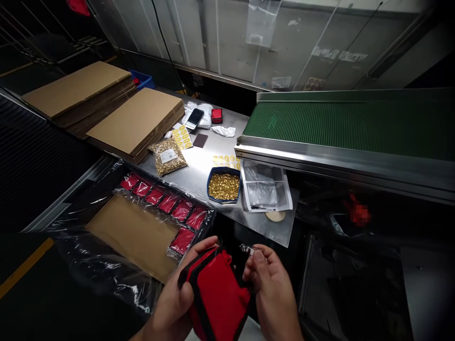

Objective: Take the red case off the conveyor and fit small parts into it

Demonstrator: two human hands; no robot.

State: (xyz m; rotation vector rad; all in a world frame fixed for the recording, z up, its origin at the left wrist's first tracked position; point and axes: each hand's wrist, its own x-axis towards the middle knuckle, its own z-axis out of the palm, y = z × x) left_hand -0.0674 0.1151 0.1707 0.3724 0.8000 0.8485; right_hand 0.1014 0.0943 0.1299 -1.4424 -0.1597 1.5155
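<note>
In the lower middle of the frame, the left hand (pixel 170 303) is curved around a red and black case (pixel 222 298), with the thumb pressed on its near edge and the fingers behind it. The case is tilted, and its red face is turned to the camera. Just to the right of it, the right hand (pixel 273 289) is almost closed, and it pinches a small shiny piece (pixel 246 248) between the thumb and the fingers; what this piece is exactly, I cannot tell.

At the lower left of the frame there is a box lined with clear plastic (pixel 135 296). Inside it, a row of wrapped red packages (pixel 154 196) lies along the far side, one more is near the right corner, and a brown cardboard sheet (pixel 135 234) lies beside them.

In the centre, on the metal surface (pixel 199 166), stands a dark blue tray (pixel 239 182) filled with golden pieces (pixel 223 187). A white tray (pixel 287 201) is just at its right, and a bag of golden pieces (pixel 168 158) lies to the left. A green conveyor belt (pixel 320 125) occupies the upper right.
</note>
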